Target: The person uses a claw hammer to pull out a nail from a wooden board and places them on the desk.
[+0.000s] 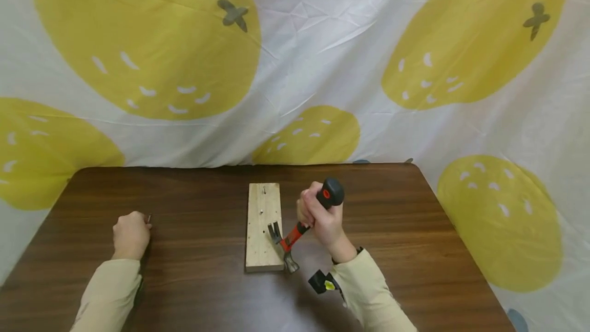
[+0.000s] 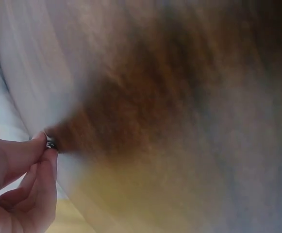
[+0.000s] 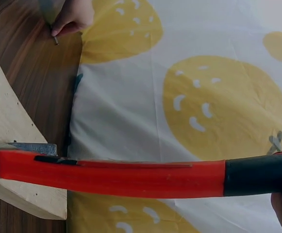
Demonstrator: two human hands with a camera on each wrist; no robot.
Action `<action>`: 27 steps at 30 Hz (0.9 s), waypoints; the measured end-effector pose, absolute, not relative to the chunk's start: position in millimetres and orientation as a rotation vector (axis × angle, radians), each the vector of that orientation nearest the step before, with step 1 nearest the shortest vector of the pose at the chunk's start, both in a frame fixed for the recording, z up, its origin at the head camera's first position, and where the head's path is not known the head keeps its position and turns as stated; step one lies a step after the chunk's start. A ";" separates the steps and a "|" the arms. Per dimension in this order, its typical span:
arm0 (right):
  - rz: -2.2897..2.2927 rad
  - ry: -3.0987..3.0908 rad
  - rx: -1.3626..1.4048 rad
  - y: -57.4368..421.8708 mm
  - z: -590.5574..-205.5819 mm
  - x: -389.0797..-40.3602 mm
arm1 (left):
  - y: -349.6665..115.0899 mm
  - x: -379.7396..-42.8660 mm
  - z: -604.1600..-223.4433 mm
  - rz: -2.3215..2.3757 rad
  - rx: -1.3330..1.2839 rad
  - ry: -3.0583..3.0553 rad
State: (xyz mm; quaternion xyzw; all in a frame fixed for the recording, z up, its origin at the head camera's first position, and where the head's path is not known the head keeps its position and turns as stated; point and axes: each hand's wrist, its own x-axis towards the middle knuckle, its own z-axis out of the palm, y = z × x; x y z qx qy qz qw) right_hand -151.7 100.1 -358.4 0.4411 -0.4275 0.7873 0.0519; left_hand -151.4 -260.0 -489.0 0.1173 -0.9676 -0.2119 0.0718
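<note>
My right hand point(image 1: 324, 219) grips the black handle end of a claw hammer point(image 1: 293, 237); its red shaft slants down to the left. The hammer's metal head is over the lower right edge of a pale wooden board point(image 1: 258, 250), and whether they touch I cannot tell. In the right wrist view the red shaft point(image 3: 111, 173) crosses the whole picture. Away to the left of the board, my left hand point(image 1: 131, 234) is low over the table. Its thumb and fingers pinch a small metal nail point(image 2: 50, 144), mostly hidden by the fingertips.
The board lies flat on a dark brown wooden table point(image 1: 198, 291). A nail point(image 1: 261, 212) stands in the board, and small dark holes mark its surface. Behind the table hangs a white cloth point(image 1: 318, 60) with yellow fruit shapes. A black strap device point(image 1: 322, 282) is at the right wrist.
</note>
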 end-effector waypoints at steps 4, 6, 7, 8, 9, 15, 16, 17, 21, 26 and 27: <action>2.378 -1.377 1.242 91.7 -357.5 -158.8 | -253.0 -151.0 -481.6 -0.609 0.250 -2.767; 2.360 -1.436 1.197 85.3 -356.9 -162.1 | -240.8 -151.8 -474.5 -0.617 0.162 -2.679; 2.363 -1.466 1.182 81.7 -356.4 -163.4 | -232.2 -152.8 -470.0 -0.634 0.111 -2.651; 2.362 -1.501 1.169 77.9 -355.8 -164.7 | -222.1 -153.3 -465.3 -0.666 0.060 -2.650; 2.360 -1.533 1.160 74.0 -355.5 -166.1 | -210.9 -153.7 -460.7 -0.718 0.009 -2.671; 2.374 -1.779 0.983 53.8 -350.2 -176.6 | -138.6 -149.7 -458.7 -1.094 -0.232 -2.897; 2.387 -1.816 0.938 51.7 -349.2 -179.1 | -128.4 -147.7 -461.5 -1.155 -0.250 -2.924; 2.400 -1.850 0.897 49.9 -348.5 -182.0 | -119.4 -146.1 -464.5 -1.205 -0.268 -2.948; 2.409 -1.971 0.790 43.2 -346.8 -195.7 | -95.9 -140.1 -471.3 -1.269 -0.293 -3.006; 2.376 -2.074 0.737 33.3 -346.5 -212.2 | -87.2 -138.5 -471.2 -1.197 -0.234 -3.027; 2.376 -2.083 0.741 31.4 -346.5 -214.6 | -86.8 -138.5 -471.1 -1.195 -0.231 -3.030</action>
